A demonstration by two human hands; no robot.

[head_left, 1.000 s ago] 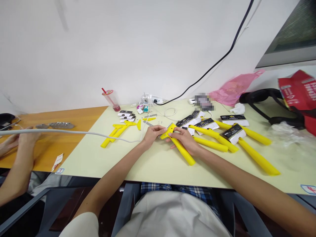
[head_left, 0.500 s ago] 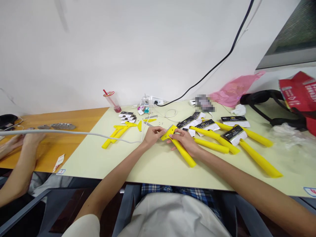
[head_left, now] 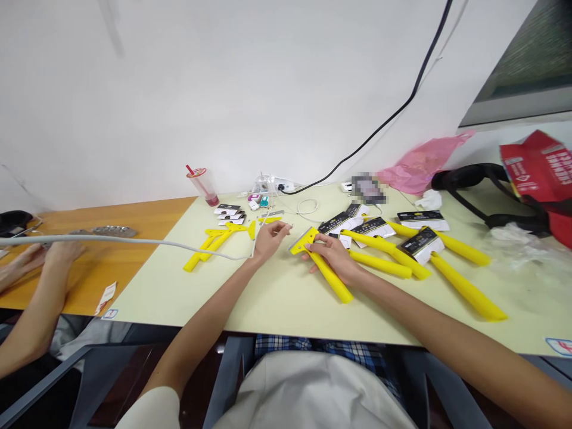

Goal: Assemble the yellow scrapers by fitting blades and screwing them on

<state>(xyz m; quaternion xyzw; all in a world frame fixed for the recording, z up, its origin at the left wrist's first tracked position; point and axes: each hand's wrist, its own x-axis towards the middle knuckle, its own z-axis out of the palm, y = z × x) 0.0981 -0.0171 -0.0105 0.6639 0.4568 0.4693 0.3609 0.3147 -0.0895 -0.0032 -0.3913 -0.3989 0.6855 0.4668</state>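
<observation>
My right hand point(head_left: 334, 255) is wrapped round a yellow scraper point(head_left: 333, 279), its handle slanting down toward the table's front edge. The scraper's wide head point(head_left: 304, 240) points up and left, with a metal blade edge along its far side. My left hand point(head_left: 270, 239) is a short way left of that head, thumb and fingertips pinched together. Whatever is in the pinch is too small to make out; tiny bits show right by the fingertips. Left of this hand lie two more yellow scraper bodies point(head_left: 217, 241) and loose yellow head pieces point(head_left: 251, 230).
Several yellow scrapers point(head_left: 467, 289) with black-and-white cards lie at the right. Folded cards point(head_left: 230, 213), a drink cup point(head_left: 204, 186) and a power strip point(head_left: 282, 184) stand toward the wall. A white cable point(head_left: 134, 241) crosses the left side. A co-worker's hands point(head_left: 62, 250) are at the orange table.
My left hand has come away from the scraper's head, moving left and slightly up, fingertips still pinched. The right hand keeps hold of the scraper in nearly the same place.
</observation>
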